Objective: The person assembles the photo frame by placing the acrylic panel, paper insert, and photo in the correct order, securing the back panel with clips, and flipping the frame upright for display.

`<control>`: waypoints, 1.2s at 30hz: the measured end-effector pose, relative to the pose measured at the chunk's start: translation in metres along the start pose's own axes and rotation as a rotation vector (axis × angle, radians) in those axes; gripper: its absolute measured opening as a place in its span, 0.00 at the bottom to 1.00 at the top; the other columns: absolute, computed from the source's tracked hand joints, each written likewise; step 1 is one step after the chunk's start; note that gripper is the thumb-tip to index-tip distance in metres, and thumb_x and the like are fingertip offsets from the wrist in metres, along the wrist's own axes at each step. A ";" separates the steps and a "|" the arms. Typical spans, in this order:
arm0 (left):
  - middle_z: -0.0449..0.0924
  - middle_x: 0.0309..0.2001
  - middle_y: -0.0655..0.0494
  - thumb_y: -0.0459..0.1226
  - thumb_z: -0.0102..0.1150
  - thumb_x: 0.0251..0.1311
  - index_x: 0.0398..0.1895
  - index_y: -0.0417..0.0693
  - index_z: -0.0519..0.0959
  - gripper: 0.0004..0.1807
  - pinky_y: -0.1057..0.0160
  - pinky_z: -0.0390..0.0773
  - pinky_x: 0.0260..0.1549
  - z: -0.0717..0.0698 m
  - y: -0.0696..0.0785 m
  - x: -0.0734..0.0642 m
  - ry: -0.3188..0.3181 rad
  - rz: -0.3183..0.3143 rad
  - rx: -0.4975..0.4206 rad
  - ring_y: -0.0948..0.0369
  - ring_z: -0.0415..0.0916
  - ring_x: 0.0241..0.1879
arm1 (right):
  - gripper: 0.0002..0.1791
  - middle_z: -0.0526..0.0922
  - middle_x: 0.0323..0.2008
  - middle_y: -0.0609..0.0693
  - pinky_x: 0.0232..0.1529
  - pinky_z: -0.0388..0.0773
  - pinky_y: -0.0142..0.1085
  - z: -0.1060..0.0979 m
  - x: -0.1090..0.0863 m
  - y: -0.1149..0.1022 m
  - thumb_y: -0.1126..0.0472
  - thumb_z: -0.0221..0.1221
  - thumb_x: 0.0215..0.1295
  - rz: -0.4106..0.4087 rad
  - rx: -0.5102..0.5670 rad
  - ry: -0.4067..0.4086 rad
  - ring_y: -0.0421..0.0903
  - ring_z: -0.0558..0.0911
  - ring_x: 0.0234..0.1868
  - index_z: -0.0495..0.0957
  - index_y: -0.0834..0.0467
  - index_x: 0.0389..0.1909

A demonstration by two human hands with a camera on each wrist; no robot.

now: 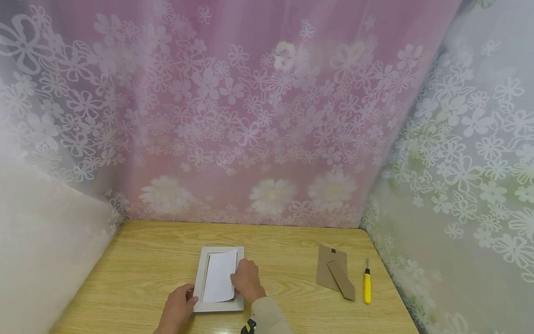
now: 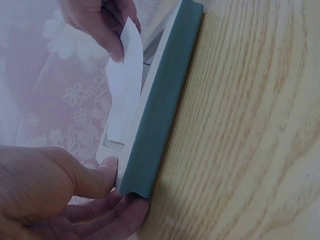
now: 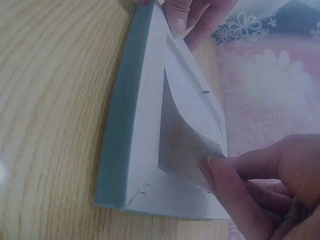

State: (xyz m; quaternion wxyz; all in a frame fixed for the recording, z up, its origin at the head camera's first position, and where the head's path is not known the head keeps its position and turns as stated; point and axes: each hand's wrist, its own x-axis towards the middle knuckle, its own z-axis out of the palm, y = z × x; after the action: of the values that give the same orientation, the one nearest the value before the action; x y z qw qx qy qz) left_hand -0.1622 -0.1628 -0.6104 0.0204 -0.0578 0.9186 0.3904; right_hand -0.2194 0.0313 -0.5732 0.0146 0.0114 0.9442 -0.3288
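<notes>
While the right hand (image 1: pixel 248 280) pinches the lifted right edge of a white sheet (image 1: pixel 219 277), the left hand (image 1: pixel 178 304) grips the green-sided picture frame (image 1: pixel 221 307) by its near left corner, thumb on the pale face. I see the sheet lying over the frame's recess, its pinched side bowed upward. To the frame's right, on the wood-grain table (image 1: pixel 146 260), rests a brown board (image 1: pixel 327 266) with a slanting strip (image 1: pixel 342 282) across it; farther right, a yellow-handled screwdriver (image 1: pixel 367 287). Behind the frame hangs a flowered pink curtain (image 1: pixel 258 116).
</notes>
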 end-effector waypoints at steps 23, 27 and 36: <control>0.83 0.33 0.51 0.27 0.66 0.60 0.53 0.30 0.81 0.17 0.56 0.79 0.36 -0.002 0.003 -0.002 -0.010 -0.010 -0.021 0.58 0.77 0.34 | 0.18 0.74 0.10 0.49 0.12 0.65 0.28 0.008 0.002 0.005 0.67 0.68 0.60 -0.029 -0.003 0.011 0.39 0.73 0.09 0.75 0.61 0.13; 0.82 0.33 0.52 0.27 0.66 0.60 0.53 0.30 0.81 0.17 0.57 0.78 0.35 -0.001 0.003 -0.002 -0.012 -0.009 -0.018 0.59 0.76 0.34 | 0.17 0.74 0.09 0.49 0.12 0.68 0.29 0.009 0.001 0.005 0.67 0.68 0.61 -0.005 -0.005 -0.017 0.38 0.72 0.08 0.77 0.63 0.15; 0.82 0.34 0.52 0.28 0.66 0.61 0.55 0.31 0.81 0.18 0.56 0.78 0.36 -0.001 0.002 -0.001 -0.015 -0.019 -0.015 0.58 0.77 0.34 | 0.16 0.75 0.09 0.50 0.12 0.68 0.30 0.010 0.001 0.006 0.68 0.67 0.61 -0.013 0.009 -0.029 0.39 0.73 0.08 0.77 0.64 0.15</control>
State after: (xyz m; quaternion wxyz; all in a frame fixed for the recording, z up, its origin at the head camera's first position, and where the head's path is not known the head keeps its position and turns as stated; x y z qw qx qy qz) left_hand -0.1617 -0.1622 -0.6081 0.0307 -0.0637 0.9149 0.3974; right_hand -0.2201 0.0295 -0.5850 0.0262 0.0004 0.9424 -0.3335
